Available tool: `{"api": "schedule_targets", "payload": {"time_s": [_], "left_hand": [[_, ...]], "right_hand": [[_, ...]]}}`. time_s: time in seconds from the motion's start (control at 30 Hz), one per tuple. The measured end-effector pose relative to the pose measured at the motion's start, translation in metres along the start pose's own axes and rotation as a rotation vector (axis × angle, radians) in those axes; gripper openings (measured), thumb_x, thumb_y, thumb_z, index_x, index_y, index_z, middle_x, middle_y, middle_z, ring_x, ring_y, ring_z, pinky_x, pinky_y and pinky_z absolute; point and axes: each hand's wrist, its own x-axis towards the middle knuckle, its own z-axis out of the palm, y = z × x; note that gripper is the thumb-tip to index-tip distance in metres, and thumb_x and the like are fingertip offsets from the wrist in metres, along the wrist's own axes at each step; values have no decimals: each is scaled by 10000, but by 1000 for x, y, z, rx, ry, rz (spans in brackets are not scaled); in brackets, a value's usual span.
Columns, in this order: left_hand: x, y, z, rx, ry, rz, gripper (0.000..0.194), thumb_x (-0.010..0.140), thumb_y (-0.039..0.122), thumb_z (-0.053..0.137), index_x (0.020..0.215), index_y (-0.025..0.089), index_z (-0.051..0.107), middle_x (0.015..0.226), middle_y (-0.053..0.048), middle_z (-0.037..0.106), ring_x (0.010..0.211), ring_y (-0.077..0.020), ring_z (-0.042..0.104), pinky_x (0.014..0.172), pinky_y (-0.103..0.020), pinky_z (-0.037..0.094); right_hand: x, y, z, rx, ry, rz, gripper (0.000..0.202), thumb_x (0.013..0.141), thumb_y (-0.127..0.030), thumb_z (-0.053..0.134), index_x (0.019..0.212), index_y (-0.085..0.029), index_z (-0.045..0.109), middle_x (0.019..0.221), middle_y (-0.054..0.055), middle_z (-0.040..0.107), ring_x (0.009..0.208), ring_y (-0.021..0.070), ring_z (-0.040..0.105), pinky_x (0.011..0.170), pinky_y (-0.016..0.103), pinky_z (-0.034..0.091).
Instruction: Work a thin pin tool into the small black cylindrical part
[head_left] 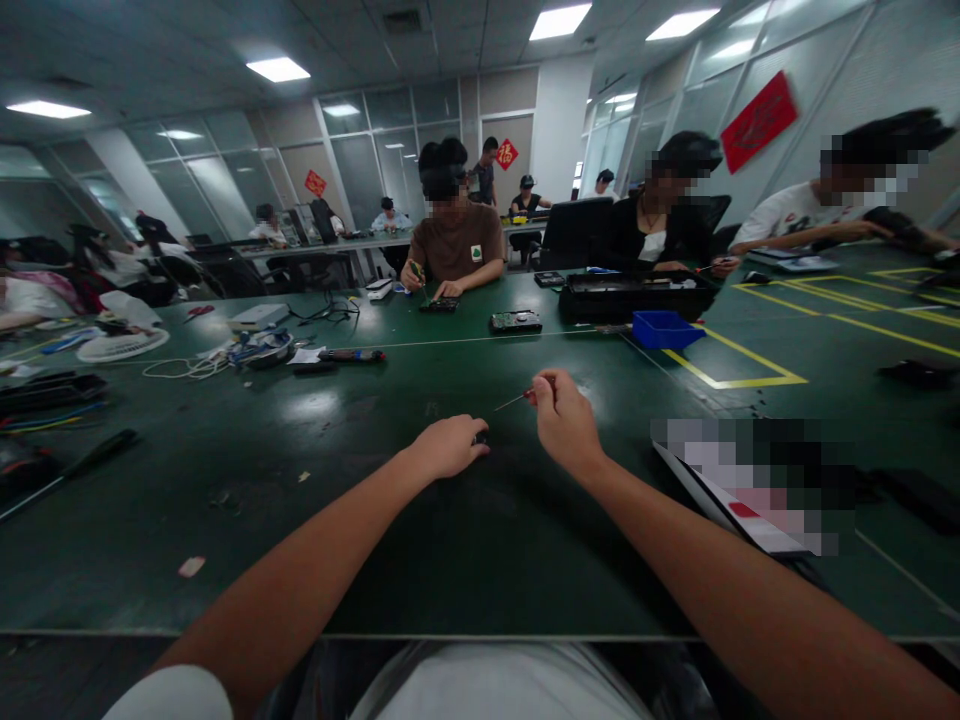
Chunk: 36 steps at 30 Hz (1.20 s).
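Observation:
My right hand (564, 420) is closed around the handle of a thin screwdriver (513, 402). Its metal shaft points left and slightly down, toward my other hand. With the fingers curled, my left hand (450, 446) grips a small dark object (481, 438) just above the green tabletop (480, 560). Most of that object is hidden by the fingers, so its kind cannot be made out. A gap separates the screwdriver's tip from it.
A partly blurred pale, flat item (720, 490) lies right of my right arm. Farther off are a blue bin (666, 329), an opened circuit-board device (515, 321), a red-and-black tool (352, 356) and bundled cables (259, 348). A co-worker in brown (459, 245) works opposite.

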Motion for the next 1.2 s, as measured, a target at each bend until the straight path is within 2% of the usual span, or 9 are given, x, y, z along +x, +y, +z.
{"api": "schedule_targets", "payload": {"time_s": [0.2,0.47,0.63,0.77,0.83,0.93,1.03,1.2], "left_hand": [[4,-4,1,20,-11,44,202,879,344,620,1006,201,687,995,-109,676,941,-282,650,834,-376,488],[0,-7,-12,-85,57,-24,243,872,376,613,1040,218,688,956,-87,716,863,-249,664,789,-344,496],[-4,-18,-22,-319,183,-32,246,858,343,598,1038,254,739,1014,-42,730,922,-220,658,845,-332,481],[-12,-24,-37,-649,272,-229,208,808,380,659,864,199,745,770,-9,674,647,-154,561,636,-280,432],[-19,-29,-46,-747,333,-307,234,771,397,708,852,178,715,720,5,625,592,-128,502,573,-261,381],[-31,-47,-58,-817,423,-374,219,791,361,698,873,159,681,732,4,598,585,-110,476,543,-247,331],[-48,-74,-71,-929,541,-450,199,837,333,666,929,157,675,803,-5,619,597,-94,477,556,-239,331],[-91,-116,-95,-1027,778,-606,100,919,260,570,946,188,634,780,24,585,629,-74,474,613,-206,369]], "right_hand": [[0,-1,0,-12,2,2,242,985,-419,388,953,-235,542,816,63,694,786,249,663,701,367,455],[1,2,2,6,2,8,248,982,-422,387,960,-233,546,809,63,694,793,252,669,710,374,463],[1,4,3,26,-3,8,254,982,-432,391,959,-235,549,817,63,697,802,253,673,720,379,472],[0,4,2,23,-8,15,241,982,-424,395,957,-238,547,817,63,695,803,252,673,723,380,471],[0,4,2,20,-12,17,243,983,-421,394,963,-235,548,825,65,695,804,251,673,728,380,471],[0,5,2,28,-14,18,250,983,-430,395,969,-234,550,833,69,696,810,253,672,730,382,473],[1,6,2,28,-16,20,255,984,-434,392,972,-233,550,839,70,697,816,256,672,736,386,474],[2,6,2,18,-24,33,247,984,-419,392,971,-229,549,844,74,697,813,252,671,735,380,469]]}}
